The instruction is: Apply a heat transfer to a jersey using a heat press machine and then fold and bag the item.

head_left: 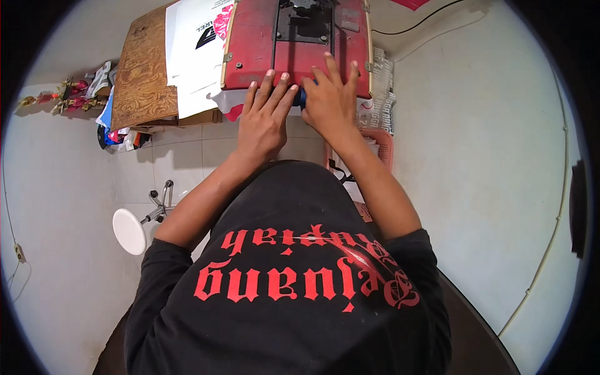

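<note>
A red heat press [250, 56] with a black metal bracket on top stands in front of me. My left hand [265, 119] lies flat over its near edge, fingers stretched forward and nothing held. Beside it, my right hand [331, 103] rests over a blue handle grip [299, 98], its fingers spread onto the red cover. Most of the grip is hidden beneath that hand. White and pink fabric [228, 103] pokes out under the press's near left corner.
Left of the press is a wooden table [140, 69] with white printed sheets [194, 62]. A white round stool [130, 231] stands lower left. A pink plastic basket [384, 147] sits below right, near the wall. Bundled cloths [125, 139] lie beside the table.
</note>
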Action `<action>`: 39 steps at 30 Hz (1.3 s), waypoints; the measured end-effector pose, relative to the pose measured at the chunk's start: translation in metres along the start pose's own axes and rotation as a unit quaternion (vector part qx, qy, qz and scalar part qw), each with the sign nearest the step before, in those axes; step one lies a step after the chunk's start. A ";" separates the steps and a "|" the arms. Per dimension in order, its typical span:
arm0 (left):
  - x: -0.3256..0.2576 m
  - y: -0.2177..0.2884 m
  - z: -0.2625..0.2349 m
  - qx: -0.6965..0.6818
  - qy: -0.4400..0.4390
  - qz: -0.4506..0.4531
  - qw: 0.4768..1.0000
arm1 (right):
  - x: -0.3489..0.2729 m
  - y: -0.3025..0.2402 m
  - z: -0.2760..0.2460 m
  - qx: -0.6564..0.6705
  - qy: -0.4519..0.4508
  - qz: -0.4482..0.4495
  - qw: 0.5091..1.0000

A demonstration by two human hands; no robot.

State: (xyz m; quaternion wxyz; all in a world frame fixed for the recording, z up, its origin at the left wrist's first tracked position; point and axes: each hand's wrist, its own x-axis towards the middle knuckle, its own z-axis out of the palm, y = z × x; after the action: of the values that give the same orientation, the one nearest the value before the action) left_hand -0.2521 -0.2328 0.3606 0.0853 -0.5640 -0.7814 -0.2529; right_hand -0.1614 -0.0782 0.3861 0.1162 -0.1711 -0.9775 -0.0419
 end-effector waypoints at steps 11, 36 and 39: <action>0.010 0.003 -0.018 -0.074 -0.048 0.003 0.996 | -0.016 0.013 0.003 0.066 0.024 0.026 0.997; 0.032 -0.101 0.023 -0.111 0.111 -0.241 0.958 | -0.014 0.091 0.028 0.219 0.144 0.218 0.940; 0.038 -0.114 0.031 -0.070 0.043 -0.256 0.963 | -0.024 0.108 0.057 0.170 0.088 0.241 0.951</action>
State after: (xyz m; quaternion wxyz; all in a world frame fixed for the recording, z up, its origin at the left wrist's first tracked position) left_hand -0.3659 -0.2127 0.3156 0.0114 -0.3388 -0.8755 -0.3443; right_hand -0.1138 0.0224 0.3298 0.2362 -0.3747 -0.8856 0.1394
